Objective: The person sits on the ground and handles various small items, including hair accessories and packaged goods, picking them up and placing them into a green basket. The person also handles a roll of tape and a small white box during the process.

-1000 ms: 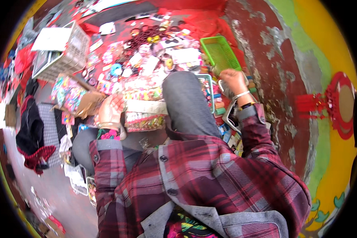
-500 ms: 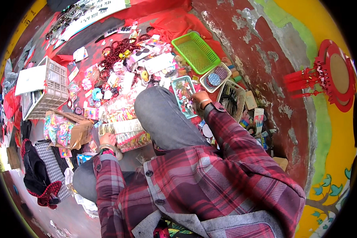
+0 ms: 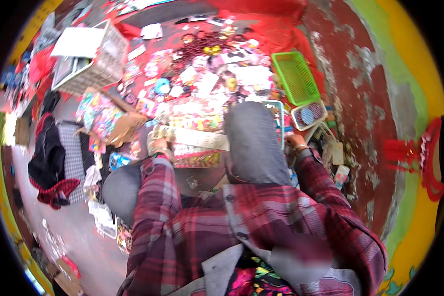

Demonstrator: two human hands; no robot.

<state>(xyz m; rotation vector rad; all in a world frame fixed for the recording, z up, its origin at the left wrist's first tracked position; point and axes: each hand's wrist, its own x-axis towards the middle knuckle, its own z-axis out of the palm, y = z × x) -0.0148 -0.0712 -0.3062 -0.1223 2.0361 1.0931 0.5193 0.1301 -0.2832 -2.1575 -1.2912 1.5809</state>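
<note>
My left hand [image 3: 160, 143] is at the left end of a shallow box of colourful small packets [image 3: 197, 157] with a long pale strip [image 3: 202, 138] across it; its fingers are smeared. On the right, my right hand [image 3: 295, 140] is curled beside the light blue tray [image 3: 282, 111], largely hidden behind my raised knee [image 3: 256, 143]. What its fingers hold, if anything, cannot be made out. A white basket with round patterned tins [image 3: 309, 116] lies just beyond it.
Beads [image 3: 202, 44] and small packaged trinkets are heaped on red cloth ahead. A green basket [image 3: 296, 79] stands by the peeling red wall [image 3: 360, 84]. Leftward are a white crate [image 3: 96, 64], a cardboard box of bright packets [image 3: 126, 123] and a dark garment [image 3: 47, 158].
The view has swung, so the scene sits farther right and my right knee covers more of the light blue tray. Both hands remain by the same containers.
</note>
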